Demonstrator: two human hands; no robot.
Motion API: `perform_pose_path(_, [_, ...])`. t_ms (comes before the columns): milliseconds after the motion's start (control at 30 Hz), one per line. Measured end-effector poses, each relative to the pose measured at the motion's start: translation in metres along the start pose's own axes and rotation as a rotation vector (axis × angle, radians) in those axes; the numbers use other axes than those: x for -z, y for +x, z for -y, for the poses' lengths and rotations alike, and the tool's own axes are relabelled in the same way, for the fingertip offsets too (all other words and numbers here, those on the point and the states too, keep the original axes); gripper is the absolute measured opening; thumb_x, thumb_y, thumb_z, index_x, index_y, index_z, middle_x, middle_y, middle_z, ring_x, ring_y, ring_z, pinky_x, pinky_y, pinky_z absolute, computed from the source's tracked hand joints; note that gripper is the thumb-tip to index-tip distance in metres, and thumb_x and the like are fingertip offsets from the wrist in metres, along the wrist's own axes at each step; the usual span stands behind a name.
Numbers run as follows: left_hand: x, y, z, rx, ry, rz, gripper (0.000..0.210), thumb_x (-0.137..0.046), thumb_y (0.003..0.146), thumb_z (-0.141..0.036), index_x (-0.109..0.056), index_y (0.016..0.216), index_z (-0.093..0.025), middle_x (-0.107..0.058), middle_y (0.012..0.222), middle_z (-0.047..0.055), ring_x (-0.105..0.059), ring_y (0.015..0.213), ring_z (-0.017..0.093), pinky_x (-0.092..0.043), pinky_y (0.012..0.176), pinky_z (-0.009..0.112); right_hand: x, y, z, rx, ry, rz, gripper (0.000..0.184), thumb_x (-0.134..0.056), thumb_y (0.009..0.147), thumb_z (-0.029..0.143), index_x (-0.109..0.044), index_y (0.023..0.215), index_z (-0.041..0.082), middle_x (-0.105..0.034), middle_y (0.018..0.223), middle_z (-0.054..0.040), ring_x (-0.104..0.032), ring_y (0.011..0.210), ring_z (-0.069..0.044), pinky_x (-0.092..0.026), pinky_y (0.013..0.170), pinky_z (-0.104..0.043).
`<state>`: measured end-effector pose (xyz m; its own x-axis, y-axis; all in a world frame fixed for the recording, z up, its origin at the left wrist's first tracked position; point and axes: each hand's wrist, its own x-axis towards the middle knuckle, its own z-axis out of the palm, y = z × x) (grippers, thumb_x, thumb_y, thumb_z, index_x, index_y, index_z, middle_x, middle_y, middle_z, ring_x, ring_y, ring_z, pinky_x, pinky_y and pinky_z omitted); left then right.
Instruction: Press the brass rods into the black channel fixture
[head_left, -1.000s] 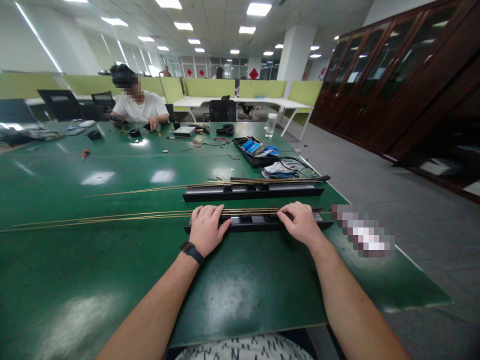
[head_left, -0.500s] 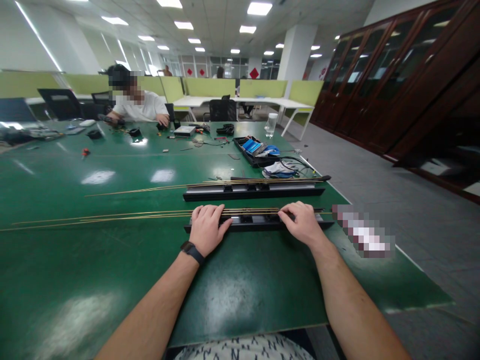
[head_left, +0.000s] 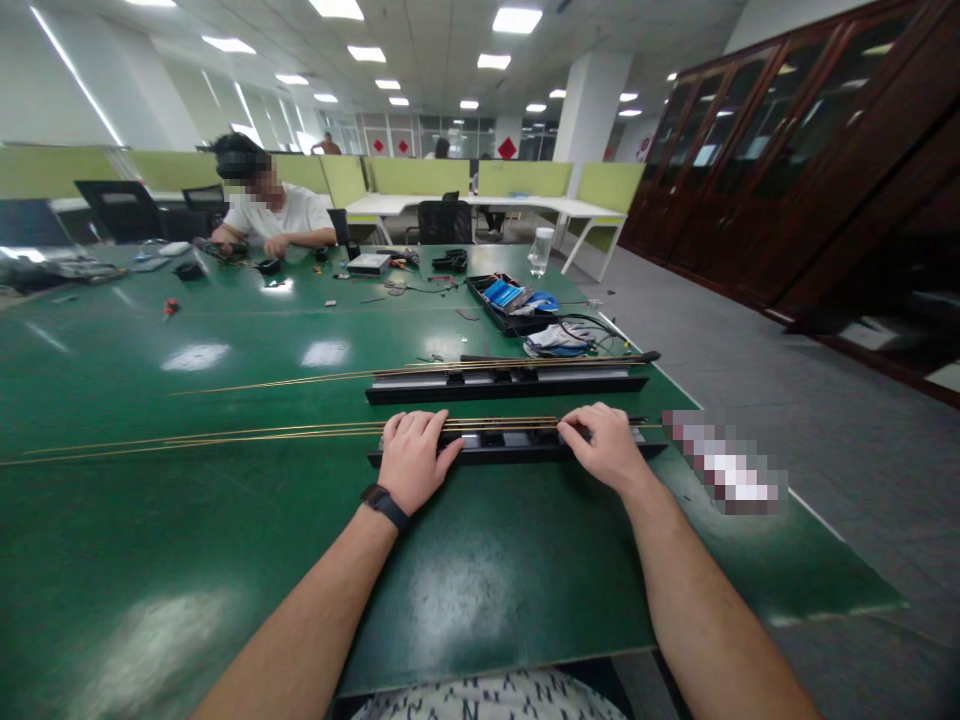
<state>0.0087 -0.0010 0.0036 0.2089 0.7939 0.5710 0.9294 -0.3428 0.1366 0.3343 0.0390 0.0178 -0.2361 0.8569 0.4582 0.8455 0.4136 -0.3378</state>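
Observation:
Thin brass rods [head_left: 300,430] run lengthwise over a black rail-like frame [head_left: 487,455] on the green table and stick out far to the left. My left hand [head_left: 414,455], with a dark watch at the wrist, grips the frame's left part, fingers draped over the rods and thumb on the near side. At the right part, my right hand [head_left: 606,445] pinches a rod between thumb and fingertips; the exact contact is partly hidden. Just behind lies a second black frame [head_left: 510,388] with more brass rods [head_left: 300,379] along its far side.
A black tray [head_left: 510,310] with blue items, gloves [head_left: 559,340] and a clear bottle [head_left: 541,250] stand at the right rear. Across the table sits a person [head_left: 277,215] among small parts. A blurred patch [head_left: 720,465] covers something near the right table edge [head_left: 825,530].
My hands, the rods and both frames look nearly still. Across the table, the person's hands have shifted left and closer together.

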Motion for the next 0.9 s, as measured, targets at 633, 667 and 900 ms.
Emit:
perform_pose_path(633, [-0.0011,0.0003,0.0005,0.008,-0.010,0.000,0.044,-0.053,0.099,-0.051,-0.063,0.128,-0.020,-0.071,0.115,0.012,-0.061,0.112,0.029,-0.036,0.106,0.048,0.0027,-0.0001,0.0055,-0.002,0.001,0.003,0.025,-0.055,0.093,0.041,-0.070,0.083,0.024,-0.073,0.085,-0.0042,-0.061,0.087,-0.022,-0.033,0.086,-0.039])
perform_pose_path(667, [-0.0008,0.0003,0.0002,0.007,-0.013,0.000,0.044,-0.053,0.099,-0.050,-0.063,0.128,-0.020,-0.071,0.114,0.012,-0.061,0.112,0.029,-0.036,0.106,0.049,0.0022,-0.0001,0.0062,0.005,0.005,0.005,0.025,-0.056,0.093,0.041,-0.070,0.083,0.024,-0.074,0.086,-0.0042,-0.061,0.087,-0.022,-0.033,0.086,-0.040])
perform_pose_path(900, [0.0004,0.0005,-0.0007,0.009,-0.022,0.003,0.042,-0.054,0.098,-0.049,-0.063,0.128,-0.021,-0.071,0.115,0.013,-0.061,0.113,0.029,-0.036,0.106,0.049,0.0006,0.0002,0.0030,0.007,-0.019,0.006,0.025,-0.056,0.093,0.039,-0.070,0.078,0.024,-0.073,0.083,-0.0032,-0.060,0.087,-0.022,-0.033,0.086,-0.039])
